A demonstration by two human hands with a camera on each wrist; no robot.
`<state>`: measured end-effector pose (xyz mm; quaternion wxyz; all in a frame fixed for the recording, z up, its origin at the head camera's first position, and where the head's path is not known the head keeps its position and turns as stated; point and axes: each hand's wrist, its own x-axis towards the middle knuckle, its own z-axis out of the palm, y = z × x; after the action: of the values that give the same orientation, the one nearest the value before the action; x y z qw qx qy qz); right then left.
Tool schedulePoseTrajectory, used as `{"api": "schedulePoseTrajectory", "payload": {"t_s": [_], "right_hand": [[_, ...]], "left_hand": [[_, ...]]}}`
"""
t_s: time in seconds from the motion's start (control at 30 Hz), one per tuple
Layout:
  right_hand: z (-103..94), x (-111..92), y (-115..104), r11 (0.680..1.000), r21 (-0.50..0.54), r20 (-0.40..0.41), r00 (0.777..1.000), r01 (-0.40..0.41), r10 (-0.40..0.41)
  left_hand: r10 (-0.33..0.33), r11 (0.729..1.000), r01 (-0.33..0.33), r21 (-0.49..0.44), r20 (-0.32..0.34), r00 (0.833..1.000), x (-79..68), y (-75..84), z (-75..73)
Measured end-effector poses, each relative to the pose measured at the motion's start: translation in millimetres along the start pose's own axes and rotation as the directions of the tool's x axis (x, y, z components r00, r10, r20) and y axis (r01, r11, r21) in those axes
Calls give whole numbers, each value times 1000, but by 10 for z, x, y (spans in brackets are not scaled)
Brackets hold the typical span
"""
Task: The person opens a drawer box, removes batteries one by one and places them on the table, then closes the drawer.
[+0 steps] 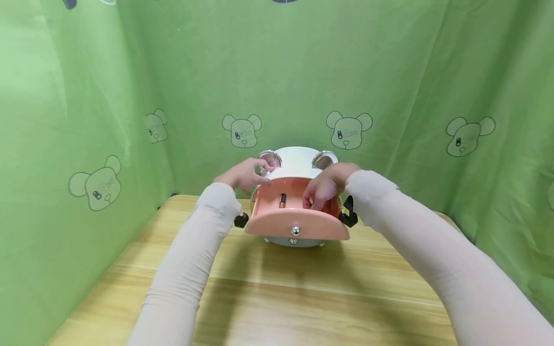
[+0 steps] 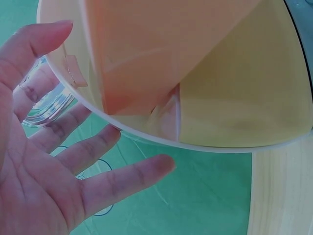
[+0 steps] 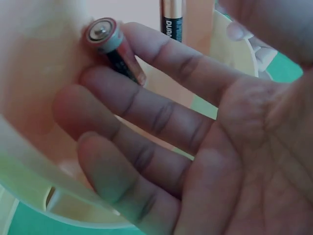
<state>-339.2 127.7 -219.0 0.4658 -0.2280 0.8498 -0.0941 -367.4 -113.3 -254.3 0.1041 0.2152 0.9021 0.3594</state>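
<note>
A white alarm-clock-shaped case (image 1: pixel 296 157) stands on the table with its salmon-pink drawer (image 1: pixel 270 222) pulled out. My left hand (image 1: pixel 246 175) is at the case's upper left side; in the left wrist view its fingers are spread around the white rim (image 2: pixel 142 138), holding nothing. Inside the drawer's right half is my right hand (image 1: pixel 326 186), fingers pointing down. In the right wrist view a tilted AA battery (image 3: pixel 115 49) lies against the index and middle fingertips; the thumb tip is out of frame. Another battery, a Duracell (image 1: pixel 283 200), is in the drawer's left half.
Two round silver-rimmed bells (image 1: pixel 325 158) top the case. Below the open drawer is a grey lower front with a silver knob (image 1: pixel 293 241). The wooden table (image 1: pixel 303 307) meets green curtains (image 1: pixel 298 81) at the back and sides.
</note>
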Motion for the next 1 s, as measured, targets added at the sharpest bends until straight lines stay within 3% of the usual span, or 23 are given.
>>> {"api": "schedulePoseTrajectory", "payload": {"t_s": [0.43, 0.7, 1.0], "right_hand": [[18, -28, 25, 1000, 9, -19, 999, 26, -26], [-28, -108, 77, 994, 67, -47, 995, 88, -85], [-57, -189, 72, 989, 113, -99, 992, 91, -80]], "left_hand": [[6, 1000, -6, -10, 6, 1000, 1, -13, 29], [7, 1000, -7, -24, 3, 1000, 46, -27, 18], [-5, 1000, 5, -22, -1, 1000, 25, -28, 19]]}}
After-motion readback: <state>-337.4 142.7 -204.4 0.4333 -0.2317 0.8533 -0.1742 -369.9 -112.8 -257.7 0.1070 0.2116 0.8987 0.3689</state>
